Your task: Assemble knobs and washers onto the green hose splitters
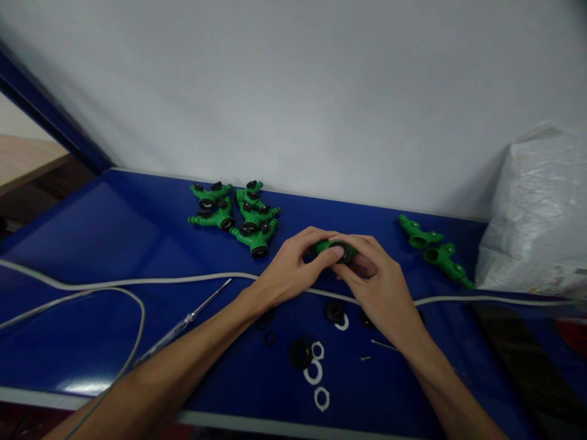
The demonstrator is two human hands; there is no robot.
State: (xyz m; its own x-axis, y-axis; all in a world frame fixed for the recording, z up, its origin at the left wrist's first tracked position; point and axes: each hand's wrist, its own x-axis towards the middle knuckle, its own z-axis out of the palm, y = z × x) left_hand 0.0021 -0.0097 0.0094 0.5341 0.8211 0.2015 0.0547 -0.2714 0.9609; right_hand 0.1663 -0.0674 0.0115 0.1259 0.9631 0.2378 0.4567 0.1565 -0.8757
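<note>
My left hand [293, 260] and my right hand [378, 275] meet over the middle of the blue table. Between them they grip a green hose splitter [321, 247], largely covered by fingers. The left thumb presses on a black part [347, 253] at its end, and my right fingers close round that side. On the table below lie black rings [301, 353], white washers [321, 398], smaller black seals [269, 338] and a small metal piece [365, 358]. A thin metal rod [383, 345] is partly hidden by my right wrist.
Several green splitters with black fittings [259, 241] are grouped at the back left. Two bare green splitter bodies [447, 263] lie at right, beside a white plastic-wrapped package [536, 226]. A pale cable [178, 280] crosses the table. A clear-handled screwdriver [183, 322] lies near my left forearm.
</note>
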